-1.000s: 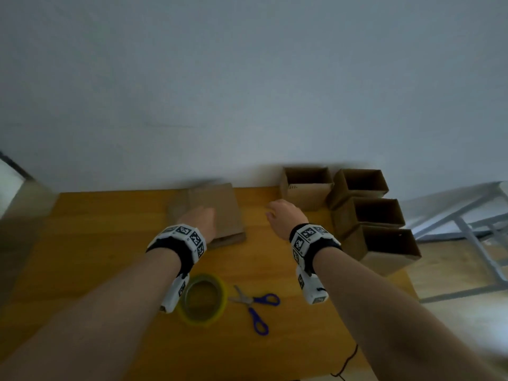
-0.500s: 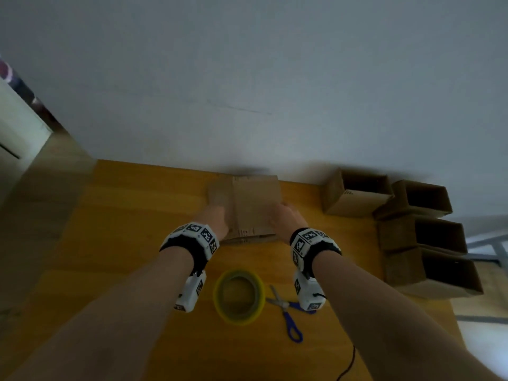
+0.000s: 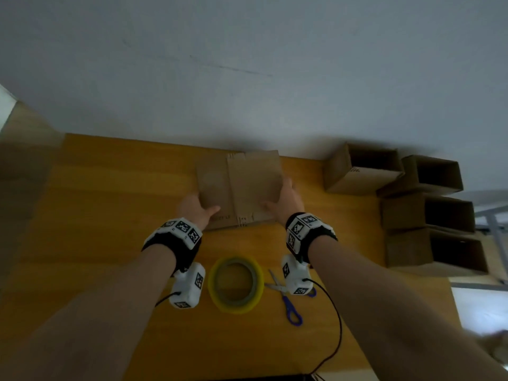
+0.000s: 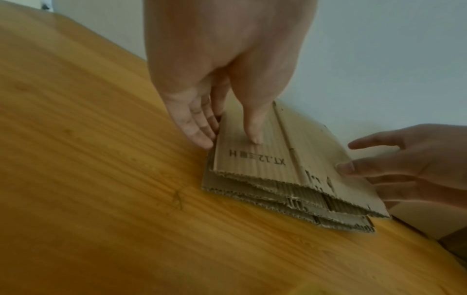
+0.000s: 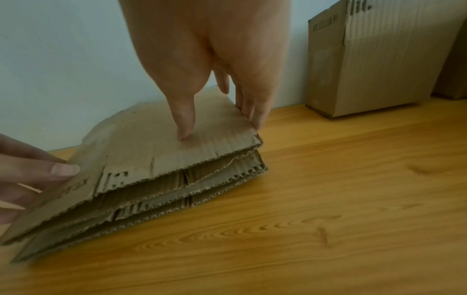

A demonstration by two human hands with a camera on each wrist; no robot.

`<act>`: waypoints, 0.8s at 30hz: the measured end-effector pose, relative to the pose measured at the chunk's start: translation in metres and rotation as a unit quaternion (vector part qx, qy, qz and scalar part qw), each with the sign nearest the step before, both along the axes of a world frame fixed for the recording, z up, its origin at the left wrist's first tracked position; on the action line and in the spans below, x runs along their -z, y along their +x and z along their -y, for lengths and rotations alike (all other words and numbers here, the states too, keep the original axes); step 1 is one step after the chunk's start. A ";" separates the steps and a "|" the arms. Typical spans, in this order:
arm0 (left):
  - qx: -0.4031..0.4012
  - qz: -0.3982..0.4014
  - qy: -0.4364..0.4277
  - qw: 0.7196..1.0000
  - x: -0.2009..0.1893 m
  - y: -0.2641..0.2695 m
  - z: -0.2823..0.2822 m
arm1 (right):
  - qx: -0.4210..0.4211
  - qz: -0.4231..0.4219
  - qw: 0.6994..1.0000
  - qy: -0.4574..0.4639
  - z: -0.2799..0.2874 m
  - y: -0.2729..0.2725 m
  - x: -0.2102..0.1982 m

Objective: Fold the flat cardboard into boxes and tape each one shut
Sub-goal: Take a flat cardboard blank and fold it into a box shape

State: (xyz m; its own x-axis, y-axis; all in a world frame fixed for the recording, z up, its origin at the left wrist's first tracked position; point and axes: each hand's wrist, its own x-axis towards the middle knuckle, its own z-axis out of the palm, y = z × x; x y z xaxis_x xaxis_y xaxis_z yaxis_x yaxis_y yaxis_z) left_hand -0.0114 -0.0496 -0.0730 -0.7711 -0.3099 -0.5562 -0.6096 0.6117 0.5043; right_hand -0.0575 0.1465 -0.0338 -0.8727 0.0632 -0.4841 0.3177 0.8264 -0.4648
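A stack of flat cardboard sheets (image 3: 244, 185) lies at the back middle of the wooden table (image 3: 110, 215). My left hand (image 3: 196, 209) holds the top sheet (image 4: 265, 159) at its left edge, thumb on top and fingers tucked along and under the edge. My right hand (image 3: 283, 200) grips the same sheet (image 5: 161, 147) at its right edge, thumb pressed on top and fingers down the side. The sheet's left part is raised a little off the stack. In the right wrist view my left hand (image 5: 30, 175) shows at the left; in the left wrist view my right hand (image 4: 404, 159) shows at the right.
Several folded boxes (image 3: 360, 174) with open tops stand at the table's right, one close to the stack (image 5: 366, 59). A yellow tape roll (image 3: 214, 287) and blue-handled scissors (image 3: 288, 306) lie between my forearms. The wall runs just behind the stack.
My right hand has moved left from near the boxes onto the stack's right edge. Both hands now hold the top sheet, which has begun to lift.
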 end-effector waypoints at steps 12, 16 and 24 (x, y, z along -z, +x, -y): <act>0.038 -0.132 0.089 0.987 -0.029 0.005 -0.015 | 0.058 -0.102 0.990 -0.074 -0.044 0.021 -0.030; 0.082 -0.154 0.044 0.984 -0.043 0.009 -0.047 | 0.102 -0.126 0.984 -0.076 -0.082 0.044 -0.038; 0.161 -0.134 0.053 0.976 -0.055 0.035 -0.115 | 0.112 -0.148 0.981 -0.062 -0.164 0.097 -0.037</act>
